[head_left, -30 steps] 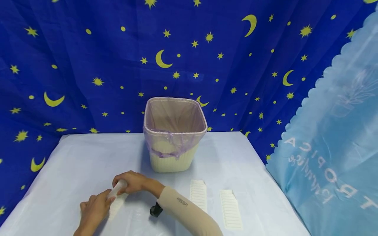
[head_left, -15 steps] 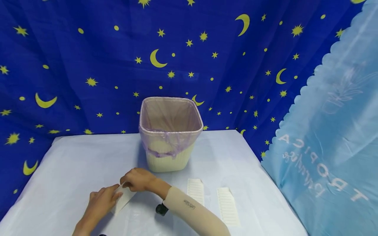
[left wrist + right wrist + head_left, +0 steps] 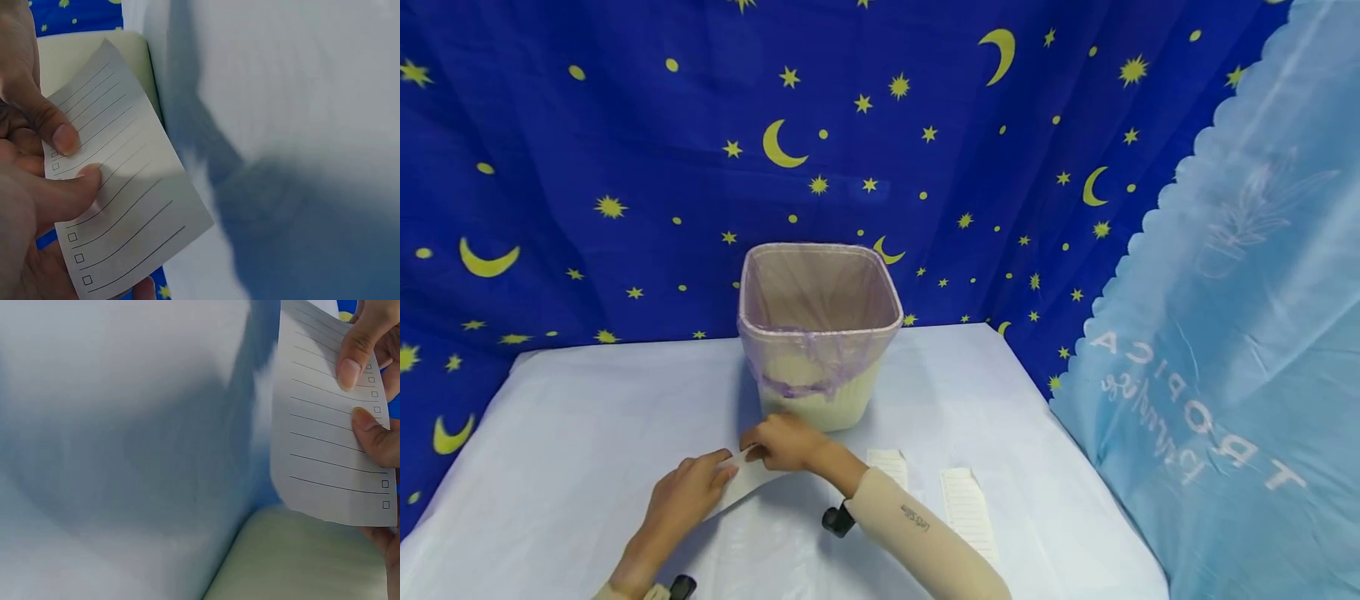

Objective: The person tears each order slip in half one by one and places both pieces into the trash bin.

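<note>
A white checklist sheet (image 3: 744, 481), printed with ruled lines and small checkboxes along one long edge, is held up over the table in front of the bin. My left hand (image 3: 688, 492) pinches its near-left part, thumb on the printed face. From the right, my right hand (image 3: 786, 442) pinches the same sheet, its thumb close beside the left one. In the left wrist view the sheet (image 3: 134, 169) bends slightly between both thumbs, fingers behind it. The right wrist view shows the sheet's (image 3: 325, 440) printed side and one curved, uneven end.
A cream waste bin (image 3: 816, 387) with a purple liner folded over its rim stands just beyond my hands. Two more lined sheets lie to the right: one (image 3: 887, 463) partly behind my sleeve, another (image 3: 967, 508) further right. A star-patterned curtain (image 3: 647, 167) backs the white table (image 3: 587, 417).
The sheet, curled into a roll between my hands a second ago, is now spread flatter. Both hands have moved right with it, closer to the bin, and the head view has swung slightly right.
</note>
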`<action>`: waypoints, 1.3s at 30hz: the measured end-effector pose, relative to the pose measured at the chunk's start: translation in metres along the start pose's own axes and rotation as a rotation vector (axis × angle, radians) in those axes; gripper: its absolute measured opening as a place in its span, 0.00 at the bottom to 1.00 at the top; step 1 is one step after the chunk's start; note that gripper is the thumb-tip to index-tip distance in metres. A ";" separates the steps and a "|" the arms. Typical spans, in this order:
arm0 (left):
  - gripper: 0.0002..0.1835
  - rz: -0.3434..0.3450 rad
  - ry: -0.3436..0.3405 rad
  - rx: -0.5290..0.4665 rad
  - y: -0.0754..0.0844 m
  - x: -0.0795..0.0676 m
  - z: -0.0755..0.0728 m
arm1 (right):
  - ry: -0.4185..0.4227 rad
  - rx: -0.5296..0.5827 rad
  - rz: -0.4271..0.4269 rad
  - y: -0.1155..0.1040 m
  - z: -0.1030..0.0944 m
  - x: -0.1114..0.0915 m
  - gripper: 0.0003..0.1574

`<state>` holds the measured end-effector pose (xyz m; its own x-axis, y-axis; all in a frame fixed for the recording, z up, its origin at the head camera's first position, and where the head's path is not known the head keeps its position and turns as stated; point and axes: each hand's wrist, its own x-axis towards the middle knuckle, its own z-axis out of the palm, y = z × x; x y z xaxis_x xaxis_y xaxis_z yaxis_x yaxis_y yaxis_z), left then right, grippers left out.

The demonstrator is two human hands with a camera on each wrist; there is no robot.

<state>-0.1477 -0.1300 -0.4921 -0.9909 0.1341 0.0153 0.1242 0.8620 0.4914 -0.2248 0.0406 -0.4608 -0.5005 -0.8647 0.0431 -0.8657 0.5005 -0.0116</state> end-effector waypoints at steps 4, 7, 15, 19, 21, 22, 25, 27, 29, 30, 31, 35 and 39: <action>0.17 0.038 -0.004 0.025 0.011 0.005 -0.001 | 0.006 0.008 0.020 0.006 -0.004 -0.011 0.09; 0.17 0.061 -0.006 0.041 0.017 0.009 -0.002 | 0.023 0.039 0.031 0.011 -0.005 -0.018 0.09; 0.14 0.139 0.020 0.034 0.029 0.013 0.000 | 0.065 0.072 0.049 0.021 -0.010 -0.034 0.06; 0.11 0.173 0.021 0.017 0.037 0.015 0.003 | 0.061 0.098 0.078 0.026 -0.014 -0.046 0.03; 0.07 0.184 0.023 0.017 0.042 0.016 0.004 | 0.058 0.112 0.092 0.028 -0.015 -0.052 0.04; 0.06 0.189 0.024 0.023 0.044 0.017 0.004 | 0.058 0.114 0.098 0.029 -0.015 -0.054 0.04; 0.05 0.211 0.044 0.044 0.051 0.020 0.004 | 0.070 0.119 0.114 0.031 -0.017 -0.060 0.04; 0.05 0.229 0.061 0.055 0.056 0.021 0.004 | 0.085 0.113 0.117 0.031 -0.019 -0.064 0.06; 0.04 0.248 0.083 0.059 0.060 0.023 0.002 | 0.109 0.106 0.112 0.031 -0.022 -0.068 0.08; 0.05 0.257 0.090 0.060 0.062 0.023 0.002 | 0.118 0.098 0.108 0.032 -0.023 -0.070 0.08; 0.07 0.263 0.093 0.060 0.064 0.024 0.001 | 0.129 0.095 0.103 0.032 -0.025 -0.072 0.08; 0.14 0.292 0.098 0.049 0.073 0.025 -0.003 | 0.152 0.076 0.088 0.033 -0.032 -0.078 0.08; 0.11 0.331 0.140 0.046 0.080 0.027 -0.008 | 0.211 0.061 0.058 0.033 -0.040 -0.081 0.08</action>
<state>-0.1645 -0.0618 -0.4452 -0.8938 0.3442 0.2874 0.4385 0.8048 0.3999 -0.2126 0.1294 -0.4249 -0.5418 -0.8028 0.2488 -0.8376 0.5403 -0.0804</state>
